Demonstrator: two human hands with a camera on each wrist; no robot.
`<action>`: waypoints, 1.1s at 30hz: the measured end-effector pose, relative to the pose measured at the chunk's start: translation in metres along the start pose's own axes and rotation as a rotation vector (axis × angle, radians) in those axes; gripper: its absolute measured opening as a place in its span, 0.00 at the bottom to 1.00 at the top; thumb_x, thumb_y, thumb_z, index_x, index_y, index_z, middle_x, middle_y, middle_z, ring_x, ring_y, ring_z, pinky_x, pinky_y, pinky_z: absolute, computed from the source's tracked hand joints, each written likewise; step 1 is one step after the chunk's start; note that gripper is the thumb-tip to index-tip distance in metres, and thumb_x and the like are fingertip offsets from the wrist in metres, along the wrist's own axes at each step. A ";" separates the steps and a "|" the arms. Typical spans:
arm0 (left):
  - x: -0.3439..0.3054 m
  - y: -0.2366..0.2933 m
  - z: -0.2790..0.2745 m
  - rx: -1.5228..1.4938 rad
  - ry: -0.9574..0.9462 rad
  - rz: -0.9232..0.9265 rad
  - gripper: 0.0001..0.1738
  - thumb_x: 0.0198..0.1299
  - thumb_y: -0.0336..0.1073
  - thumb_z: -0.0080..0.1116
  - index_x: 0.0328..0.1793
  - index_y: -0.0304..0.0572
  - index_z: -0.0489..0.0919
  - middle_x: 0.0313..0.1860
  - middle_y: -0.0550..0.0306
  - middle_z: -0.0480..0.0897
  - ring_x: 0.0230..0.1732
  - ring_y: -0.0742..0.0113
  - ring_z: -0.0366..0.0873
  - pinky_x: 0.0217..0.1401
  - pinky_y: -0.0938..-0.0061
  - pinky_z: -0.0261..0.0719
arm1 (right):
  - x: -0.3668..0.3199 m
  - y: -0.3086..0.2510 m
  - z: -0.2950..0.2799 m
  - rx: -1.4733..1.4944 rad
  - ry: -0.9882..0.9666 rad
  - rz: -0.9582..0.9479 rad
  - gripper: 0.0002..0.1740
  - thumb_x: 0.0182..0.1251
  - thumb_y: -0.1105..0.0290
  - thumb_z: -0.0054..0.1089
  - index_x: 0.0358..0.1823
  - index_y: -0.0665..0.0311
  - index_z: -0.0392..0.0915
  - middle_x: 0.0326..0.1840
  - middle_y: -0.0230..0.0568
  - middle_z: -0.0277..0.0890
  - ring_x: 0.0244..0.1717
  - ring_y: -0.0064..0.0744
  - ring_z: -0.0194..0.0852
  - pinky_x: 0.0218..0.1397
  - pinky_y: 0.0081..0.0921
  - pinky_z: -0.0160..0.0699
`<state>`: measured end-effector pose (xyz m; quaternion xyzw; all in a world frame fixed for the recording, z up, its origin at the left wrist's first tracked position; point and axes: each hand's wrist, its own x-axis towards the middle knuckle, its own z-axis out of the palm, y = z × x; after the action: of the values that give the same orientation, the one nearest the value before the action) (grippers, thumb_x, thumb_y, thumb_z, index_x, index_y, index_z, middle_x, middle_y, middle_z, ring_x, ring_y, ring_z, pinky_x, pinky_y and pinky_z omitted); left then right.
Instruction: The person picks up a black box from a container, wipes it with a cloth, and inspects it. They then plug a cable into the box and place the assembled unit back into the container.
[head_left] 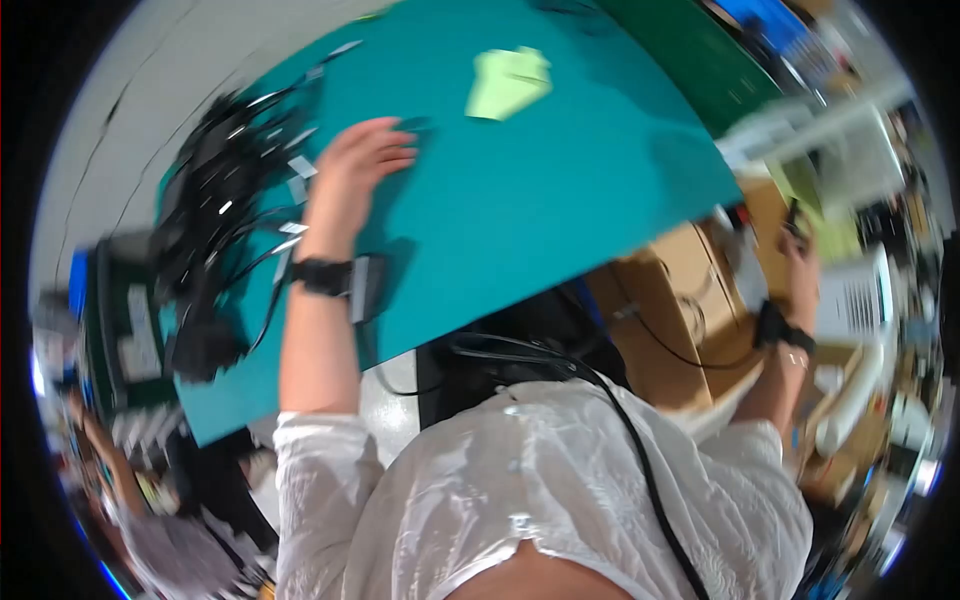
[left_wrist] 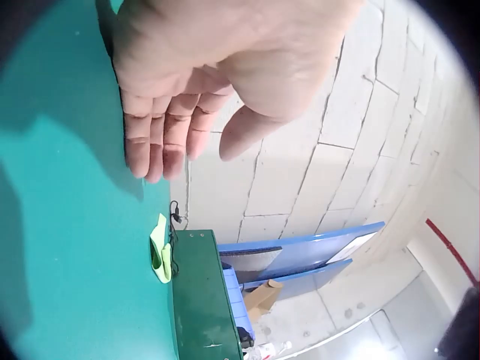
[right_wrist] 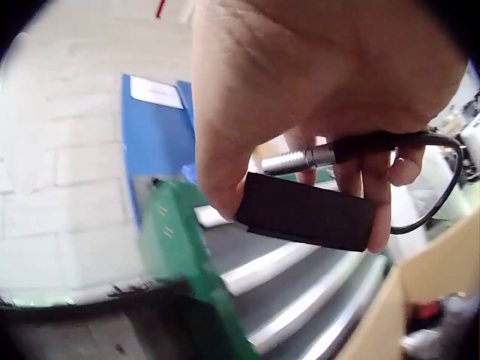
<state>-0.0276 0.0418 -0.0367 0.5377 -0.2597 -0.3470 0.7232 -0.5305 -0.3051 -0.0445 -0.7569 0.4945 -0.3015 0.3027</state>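
My left hand [head_left: 352,175] is held low over the green table mat [head_left: 540,200], fingers extended and holding nothing. In the left wrist view its fingers lie close together and the thumb stands apart. To its left is a heap of black cables [head_left: 225,180] with white tags. Out to the right, my right hand [head_left: 800,262] is over the cardboard boxes beside the table. Between thumb and fingers it grips a small black rectangular block [right_wrist: 307,214]. A black cable with a metal plug [right_wrist: 300,160] lies across the same hand, just above the block.
Yellow-green paper-like pieces [head_left: 508,85] lie on the mat. Open cardboard boxes [head_left: 650,345] stand at the right, with a clear plastic bin [head_left: 860,160] behind. A roller conveyor [right_wrist: 281,292] shows below the right hand. A dark green crate [head_left: 130,330] and another person [head_left: 185,550] are at the left.
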 end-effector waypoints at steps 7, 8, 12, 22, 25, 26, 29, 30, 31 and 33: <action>0.004 -0.003 -0.008 0.047 0.107 -0.064 0.19 0.68 0.28 0.43 0.60 0.20 0.69 0.54 0.37 0.77 0.58 0.51 0.75 0.66 0.62 0.74 | -0.075 0.179 0.040 -0.164 -0.226 0.395 0.43 0.51 0.53 0.70 0.67 0.64 0.64 0.47 0.53 0.79 0.49 0.38 0.79 0.53 0.28 0.73; 0.006 -0.003 -0.010 0.058 0.112 -0.060 0.19 0.68 0.28 0.43 0.60 0.20 0.69 0.54 0.37 0.77 0.58 0.51 0.75 0.66 0.62 0.74 | -0.080 0.189 0.049 -0.212 -0.273 0.372 0.43 0.50 0.54 0.69 0.67 0.62 0.64 0.46 0.53 0.80 0.47 0.38 0.79 0.52 0.29 0.74; 0.009 -0.014 -0.023 0.014 0.079 -0.032 0.17 0.67 0.29 0.46 0.57 0.21 0.71 0.51 0.37 0.78 0.56 0.51 0.76 0.64 0.61 0.74 | -0.094 0.195 0.075 -0.381 -0.601 0.277 0.46 0.47 0.61 0.72 0.70 0.57 0.62 0.48 0.57 0.78 0.49 0.49 0.78 0.52 0.37 0.76; 0.003 -0.014 -0.021 -0.108 0.049 0.005 0.13 0.67 0.31 0.51 0.51 0.27 0.76 0.47 0.40 0.81 0.50 0.53 0.80 0.58 0.61 0.78 | -0.021 0.295 0.161 -0.259 -0.821 -0.162 0.53 0.47 0.64 0.74 0.74 0.62 0.52 0.56 0.61 0.72 0.57 0.55 0.72 0.59 0.43 0.72; 0.001 -0.014 -0.022 -0.154 0.061 -0.020 0.12 0.66 0.29 0.51 0.51 0.27 0.75 0.47 0.41 0.80 0.49 0.54 0.81 0.57 0.65 0.80 | -0.009 0.217 0.193 -0.102 -1.008 -0.110 0.39 0.56 0.69 0.65 0.70 0.66 0.60 0.55 0.55 0.76 0.57 0.47 0.75 0.57 0.40 0.73; -0.001 -0.011 -0.021 -0.135 0.070 -0.021 0.12 0.66 0.29 0.51 0.51 0.27 0.74 0.46 0.42 0.80 0.49 0.55 0.81 0.56 0.65 0.80 | 0.005 0.203 0.217 -0.094 -1.041 -0.159 0.39 0.56 0.69 0.65 0.70 0.66 0.60 0.55 0.55 0.76 0.57 0.47 0.75 0.57 0.40 0.73; 0.000 -0.013 -0.019 -0.102 0.062 -0.016 0.11 0.67 0.29 0.50 0.51 0.27 0.73 0.45 0.44 0.80 0.48 0.57 0.80 0.55 0.67 0.80 | 0.027 0.163 0.283 -0.098 -1.133 -0.256 0.38 0.56 0.69 0.64 0.69 0.66 0.60 0.56 0.55 0.75 0.57 0.47 0.74 0.57 0.39 0.73; -0.002 -0.013 -0.019 -0.086 0.089 -0.001 0.11 0.67 0.29 0.50 0.51 0.27 0.73 0.45 0.44 0.80 0.48 0.57 0.80 0.55 0.67 0.80 | 0.030 0.153 0.300 -0.099 -1.155 -0.277 0.38 0.56 0.70 0.64 0.69 0.66 0.60 0.56 0.55 0.75 0.57 0.47 0.74 0.57 0.39 0.73; -0.003 -0.014 -0.017 -0.099 0.064 0.004 0.11 0.67 0.28 0.50 0.51 0.27 0.73 0.45 0.44 0.79 0.48 0.58 0.80 0.55 0.67 0.79 | 0.031 0.145 0.311 -0.104 -1.172 -0.289 0.38 0.56 0.70 0.64 0.69 0.66 0.60 0.56 0.55 0.75 0.57 0.47 0.74 0.57 0.39 0.73; -0.004 -0.008 -0.017 -0.109 0.033 0.005 0.11 0.67 0.28 0.50 0.51 0.27 0.73 0.45 0.44 0.79 0.48 0.58 0.80 0.55 0.68 0.79 | 0.032 0.139 0.323 -0.119 -1.188 -0.289 0.38 0.57 0.70 0.64 0.69 0.66 0.60 0.56 0.55 0.75 0.57 0.46 0.74 0.56 0.39 0.73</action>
<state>-0.0190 0.0537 -0.0489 0.5023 -0.2298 -0.3498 0.7566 -0.3541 -0.3289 -0.3498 -0.8705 0.1494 0.1620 0.4400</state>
